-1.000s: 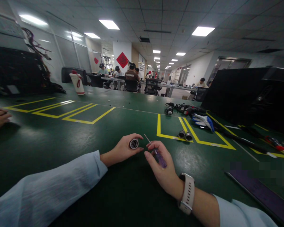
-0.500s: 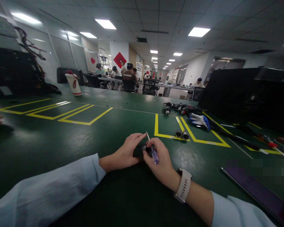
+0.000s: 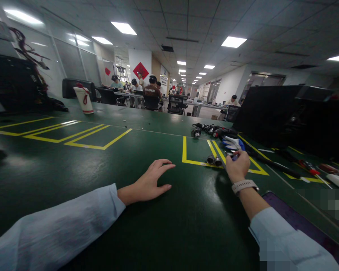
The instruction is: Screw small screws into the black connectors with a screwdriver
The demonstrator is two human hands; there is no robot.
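1. Spread beneath the left hand (image 3: pixel 148 182) and the right hand (image 3: pixel 238 165), a dark green desk (image 3: pixel 107 169) with a dull sheen, marked out ahead of both in yellow tape (image 3: pixel 183 148).
2. Forward and to the left of the left hand, toward the far side of the desk, a white cup (image 3: pixel 84 101) with a red top.
3. Well beyond both hands, a long office under lit ceiling panels (image 3: pixel 234 41), with people (image 3: pixel 151 88) seated at work and a red diamond-shaped decoration (image 3: pixel 140 71) on a pillar (image 3: pixel 140 56).
4. Left hand, thumb and fingers parted wide, nothing seen in its grasp.
5. Right hand, farther forward, fingers curled around a purple-handled screwdriver (image 3: pixel 235 157).
6. Largely covered by the right hand, the screwdriver's long axis; in sight, part of the handle and a thin shaft, seemingly pointing leftward and slightly forward, exact tilt impossible to tell.
7. Just left of the right hand, two short metal cylinders (image 3: pixel 210 160), side by side on the desk.
8. Just beyond the right hand, a blue-and-white glove (image 3: pixel 233 143).
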